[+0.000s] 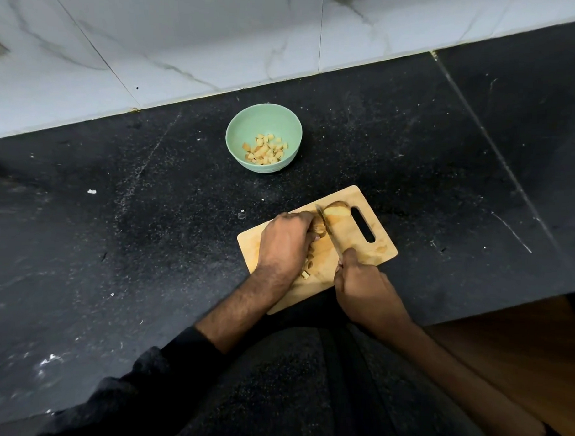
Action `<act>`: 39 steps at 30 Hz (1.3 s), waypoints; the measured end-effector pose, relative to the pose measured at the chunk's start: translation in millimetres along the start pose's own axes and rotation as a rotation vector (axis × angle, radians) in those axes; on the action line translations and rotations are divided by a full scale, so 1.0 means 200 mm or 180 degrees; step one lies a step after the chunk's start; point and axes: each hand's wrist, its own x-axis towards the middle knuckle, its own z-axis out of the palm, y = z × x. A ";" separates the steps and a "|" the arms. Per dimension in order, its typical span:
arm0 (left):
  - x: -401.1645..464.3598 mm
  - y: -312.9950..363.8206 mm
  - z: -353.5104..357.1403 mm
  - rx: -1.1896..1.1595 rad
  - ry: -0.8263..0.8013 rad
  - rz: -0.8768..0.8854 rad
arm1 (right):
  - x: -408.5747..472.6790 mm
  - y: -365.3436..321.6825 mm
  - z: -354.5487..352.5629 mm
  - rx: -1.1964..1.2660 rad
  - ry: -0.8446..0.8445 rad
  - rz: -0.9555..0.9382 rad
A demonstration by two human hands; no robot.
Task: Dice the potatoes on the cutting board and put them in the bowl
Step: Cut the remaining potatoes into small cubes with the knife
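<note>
You stand at a black counter (148,245) that runs along a white marble wall (155,34). Your wooden board (353,252) lies slanted near the counter's front edge, its handle slot at the far right end. Your left hand (285,244) rests on the board with its fingers curled over a piece of potato (318,230), pinning it down. Your right hand (362,285) is wrapped around the handle of the knife (326,229), forefinger stretched toward the blade, and the blade runs across the board just beside your left fingertips. On the other side of the blade, toward the slot, lies a potato half (337,210), cut face up. A few cut pieces (307,269) sit on the board by your left wrist. The green bowl (264,122) stands well apart from the board, nearer the wall, and holds a small heap of dice (265,151).
</note>
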 end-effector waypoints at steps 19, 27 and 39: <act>0.00 0.04 -0.05 0.0407 0.0014 0.0063 | 0.00 -0.08 -0.08 -0.0034 -0.0048 -0.0185; 0.02 0.06 -0.06 0.0462 -0.0085 -0.0155 | -0.01 -0.10 -0.07 0.0129 -0.0376 -0.0081; 0.04 0.05 -0.06 0.0175 -0.0152 -0.0311 | 0.02 -0.10 -0.13 -0.0049 -0.0628 -0.0050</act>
